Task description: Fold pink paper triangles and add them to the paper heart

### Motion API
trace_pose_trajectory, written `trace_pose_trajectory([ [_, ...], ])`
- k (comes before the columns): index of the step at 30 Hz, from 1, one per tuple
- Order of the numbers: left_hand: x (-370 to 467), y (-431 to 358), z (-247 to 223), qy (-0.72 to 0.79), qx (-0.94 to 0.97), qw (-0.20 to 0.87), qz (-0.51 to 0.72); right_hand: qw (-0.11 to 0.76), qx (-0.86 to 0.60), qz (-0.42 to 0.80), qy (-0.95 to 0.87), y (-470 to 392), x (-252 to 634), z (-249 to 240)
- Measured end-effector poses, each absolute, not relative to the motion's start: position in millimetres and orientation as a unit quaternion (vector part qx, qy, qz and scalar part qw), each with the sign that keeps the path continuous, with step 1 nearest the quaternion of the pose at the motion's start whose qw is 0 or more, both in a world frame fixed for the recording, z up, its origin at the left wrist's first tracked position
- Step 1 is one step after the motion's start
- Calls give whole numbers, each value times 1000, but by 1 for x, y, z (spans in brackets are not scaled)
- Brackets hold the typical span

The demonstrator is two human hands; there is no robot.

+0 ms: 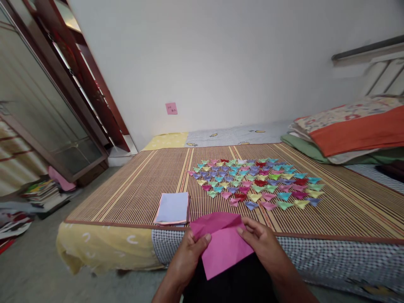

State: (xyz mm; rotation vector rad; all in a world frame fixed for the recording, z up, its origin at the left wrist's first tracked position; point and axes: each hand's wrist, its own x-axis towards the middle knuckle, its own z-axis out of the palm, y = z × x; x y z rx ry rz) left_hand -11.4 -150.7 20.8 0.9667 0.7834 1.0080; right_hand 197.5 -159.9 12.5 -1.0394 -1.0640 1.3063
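A bright pink sheet of paper (222,248) is held up at the near edge of the bed, its upper part folded or bent over. My left hand (189,254) pinches its left side, thumb on top. On the right side, my right hand (260,240) grips the sheet between thumb and fingers. Just beyond my left hand, a stack of square paper (172,207) with a pale blue sheet on top lies on the striped mat (132,185). Several small folded paper pieces (260,183) in many colours stand in rows on the mat, beyond my right hand.
Folded bedding (350,128) is piled at the back right. A pink note (171,108) is stuck on the white wall. Books (41,193) are stacked low on the far left, near a glass-panelled door (53,105). A black-clothed lap shows below the hands.
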Motion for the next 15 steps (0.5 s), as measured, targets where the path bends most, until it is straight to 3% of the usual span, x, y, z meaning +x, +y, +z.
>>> trace_pose_trajectory([
  [6, -29, -148, 29, 369, 490, 683, 398, 567, -432, 610, -346, -163, 192, 14],
  [12, -33, -159, 38, 419, 676, 477, 375, 595, -422, 590, -347, -164, 189, 17],
  [15, -33, -162, 42, 380, 700, 509, 327, 581, -472, 529, -400, -161, 190, 20],
])
